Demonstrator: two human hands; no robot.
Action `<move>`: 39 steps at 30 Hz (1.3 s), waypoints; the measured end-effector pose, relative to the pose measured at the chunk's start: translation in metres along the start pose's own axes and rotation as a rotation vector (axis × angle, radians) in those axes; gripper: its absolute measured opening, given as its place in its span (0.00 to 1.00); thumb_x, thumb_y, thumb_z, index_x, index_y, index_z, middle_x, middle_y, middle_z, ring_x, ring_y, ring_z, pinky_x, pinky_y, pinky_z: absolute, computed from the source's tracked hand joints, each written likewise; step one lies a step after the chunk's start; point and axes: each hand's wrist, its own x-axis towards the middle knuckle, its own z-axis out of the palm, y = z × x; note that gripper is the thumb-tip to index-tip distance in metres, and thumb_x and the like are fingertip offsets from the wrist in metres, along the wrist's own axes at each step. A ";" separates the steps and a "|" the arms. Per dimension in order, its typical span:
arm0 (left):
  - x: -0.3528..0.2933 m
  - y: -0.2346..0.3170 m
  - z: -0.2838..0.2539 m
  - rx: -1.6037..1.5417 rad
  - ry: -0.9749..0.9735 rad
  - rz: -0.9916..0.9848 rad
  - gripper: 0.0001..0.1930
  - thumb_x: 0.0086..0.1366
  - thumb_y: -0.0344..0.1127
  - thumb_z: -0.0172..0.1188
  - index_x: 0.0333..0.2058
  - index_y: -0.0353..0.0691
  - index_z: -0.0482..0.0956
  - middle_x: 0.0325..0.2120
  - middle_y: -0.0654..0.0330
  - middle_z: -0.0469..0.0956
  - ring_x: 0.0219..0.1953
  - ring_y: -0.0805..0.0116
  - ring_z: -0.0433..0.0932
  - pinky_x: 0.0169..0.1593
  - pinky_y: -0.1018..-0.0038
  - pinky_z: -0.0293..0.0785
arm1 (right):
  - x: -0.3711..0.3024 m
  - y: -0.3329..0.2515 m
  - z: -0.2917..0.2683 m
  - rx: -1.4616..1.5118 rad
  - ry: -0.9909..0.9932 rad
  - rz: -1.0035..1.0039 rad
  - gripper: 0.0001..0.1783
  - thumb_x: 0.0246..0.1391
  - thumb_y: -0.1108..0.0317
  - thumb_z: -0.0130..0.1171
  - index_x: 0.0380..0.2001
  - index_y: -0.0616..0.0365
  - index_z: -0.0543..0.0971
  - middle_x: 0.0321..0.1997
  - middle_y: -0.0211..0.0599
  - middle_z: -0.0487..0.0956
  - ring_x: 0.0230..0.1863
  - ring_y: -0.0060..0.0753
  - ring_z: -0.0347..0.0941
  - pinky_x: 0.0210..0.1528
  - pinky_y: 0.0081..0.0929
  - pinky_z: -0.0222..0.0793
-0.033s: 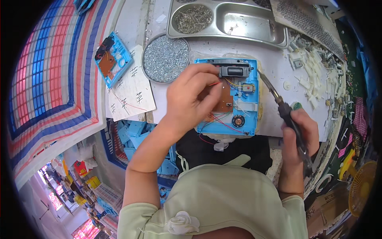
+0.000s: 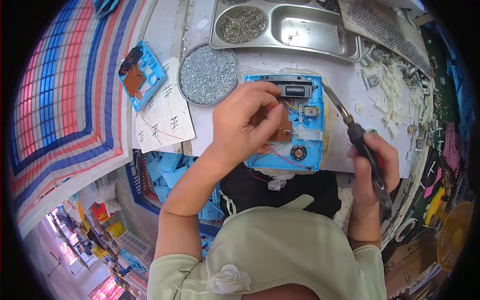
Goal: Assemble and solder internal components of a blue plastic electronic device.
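Observation:
My right hand (image 2: 376, 172) is closed around the black handle of a soldering iron (image 2: 356, 132). The iron's metal tip points up and left, close to the upper right edge of a blue plastic casing (image 2: 314, 137). A small patch of green shows at its fingers. My left hand (image 2: 245, 120) hovers over the casing's left side in a pinch, at a thin wire its fingers mostly hide. Inside the casing are a brown circuit board (image 2: 285, 125), a black roller-like part (image 2: 295, 90), a small metal-cased part (image 2: 310, 111), a round speaker-like part (image 2: 298, 152) and several thin wires.
A round dish of small metal pieces (image 2: 208, 74) stands left of the casing. Behind is a steel compartment tray (image 2: 320, 49). Another blue casing (image 2: 155, 74) lies on a marked paper sheet (image 2: 175, 134). White plastic parts (image 2: 392, 102) are scattered right; blue casings (image 2: 172, 177) fill a bin below.
My left hand has shifted slightly right and up, toward the black roller-like part. The red wire end at its fingertips no longer shows. My right hand and the soldering iron have moved slightly left.

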 end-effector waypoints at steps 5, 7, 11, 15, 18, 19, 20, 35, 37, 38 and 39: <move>-0.006 0.006 0.009 -0.694 -0.030 -0.470 0.04 0.67 0.20 0.63 0.39 0.31 0.79 0.40 0.52 0.84 0.34 0.76 0.82 0.39 0.78 0.82 | 0.036 -0.010 0.041 0.193 -0.044 0.128 0.28 0.53 0.83 0.67 0.58 0.63 0.77 0.45 0.38 0.81 0.44 0.25 0.79 0.45 0.22 0.76; -0.007 0.004 0.008 -0.735 -0.054 -0.497 0.05 0.68 0.20 0.62 0.42 0.31 0.79 0.38 0.51 0.84 0.36 0.75 0.83 0.41 0.78 0.83 | 0.047 -0.011 0.054 0.191 -0.096 0.163 0.28 0.53 0.82 0.67 0.58 0.62 0.77 0.47 0.37 0.80 0.45 0.25 0.78 0.45 0.22 0.76; -0.007 -0.001 0.011 -0.620 -0.034 -0.485 0.05 0.66 0.24 0.66 0.38 0.30 0.82 0.33 0.58 0.84 0.31 0.76 0.85 0.34 0.81 0.81 | 0.057 -0.003 0.076 0.100 -0.097 0.046 0.28 0.51 0.80 0.69 0.58 0.61 0.78 0.45 0.38 0.80 0.43 0.28 0.79 0.45 0.22 0.75; -0.002 0.003 0.003 -0.470 -0.084 -0.445 0.04 0.64 0.26 0.68 0.34 0.32 0.84 0.30 0.58 0.84 0.27 0.74 0.84 0.31 0.79 0.79 | 0.058 0.000 0.079 -0.006 -0.106 -0.042 0.28 0.49 0.80 0.70 0.56 0.61 0.78 0.43 0.41 0.81 0.41 0.33 0.79 0.44 0.26 0.76; 0.001 0.002 0.001 -0.222 -0.070 -0.287 0.03 0.62 0.27 0.69 0.33 0.34 0.84 0.28 0.57 0.83 0.25 0.70 0.83 0.29 0.76 0.78 | 0.055 0.000 0.079 -0.030 -0.092 -0.045 0.28 0.49 0.81 0.69 0.55 0.60 0.79 0.43 0.42 0.81 0.41 0.36 0.79 0.44 0.28 0.76; 0.001 0.000 0.002 -0.118 -0.058 -0.204 0.04 0.61 0.27 0.69 0.33 0.35 0.84 0.27 0.56 0.83 0.24 0.68 0.82 0.28 0.75 0.77 | 0.055 0.000 0.080 -0.049 -0.090 -0.058 0.28 0.48 0.81 0.69 0.55 0.60 0.79 0.43 0.42 0.81 0.41 0.36 0.80 0.44 0.28 0.76; 0.002 -0.001 0.003 -0.097 -0.035 -0.160 0.04 0.61 0.27 0.70 0.33 0.35 0.84 0.26 0.56 0.82 0.24 0.67 0.82 0.28 0.74 0.77 | 0.055 0.000 0.081 -0.068 -0.087 -0.071 0.28 0.48 0.81 0.69 0.55 0.60 0.79 0.43 0.42 0.81 0.41 0.36 0.80 0.45 0.28 0.76; -0.004 -0.009 -0.001 -0.434 -0.143 -0.380 0.06 0.61 0.27 0.70 0.36 0.32 0.85 0.27 0.58 0.84 0.24 0.76 0.82 0.29 0.78 0.78 | 0.061 0.013 0.088 -0.109 -0.077 -0.039 0.28 0.48 0.85 0.65 0.54 0.54 0.79 0.41 0.40 0.80 0.40 0.37 0.80 0.44 0.29 0.76; -0.006 -0.009 -0.001 -0.555 -0.141 -0.487 0.06 0.62 0.27 0.70 0.36 0.32 0.85 0.27 0.58 0.84 0.25 0.77 0.82 0.30 0.79 0.78 | 0.061 0.013 0.088 -0.124 -0.069 -0.058 0.29 0.47 0.85 0.65 0.54 0.54 0.79 0.41 0.41 0.80 0.39 0.38 0.80 0.43 0.29 0.76; -0.006 -0.008 -0.001 -0.568 -0.137 -0.504 0.06 0.62 0.27 0.69 0.36 0.32 0.85 0.27 0.57 0.84 0.25 0.77 0.82 0.30 0.79 0.78 | 0.061 0.014 0.088 -0.132 -0.064 -0.067 0.29 0.47 0.85 0.65 0.54 0.54 0.79 0.41 0.41 0.80 0.39 0.38 0.80 0.43 0.29 0.76; -0.007 -0.007 -0.001 -0.580 -0.132 -0.523 0.06 0.63 0.27 0.69 0.36 0.32 0.85 0.27 0.57 0.83 0.26 0.76 0.82 0.30 0.79 0.78 | 0.061 0.015 0.088 -0.131 -0.065 -0.089 0.29 0.47 0.85 0.65 0.54 0.54 0.79 0.41 0.41 0.80 0.39 0.38 0.79 0.43 0.29 0.76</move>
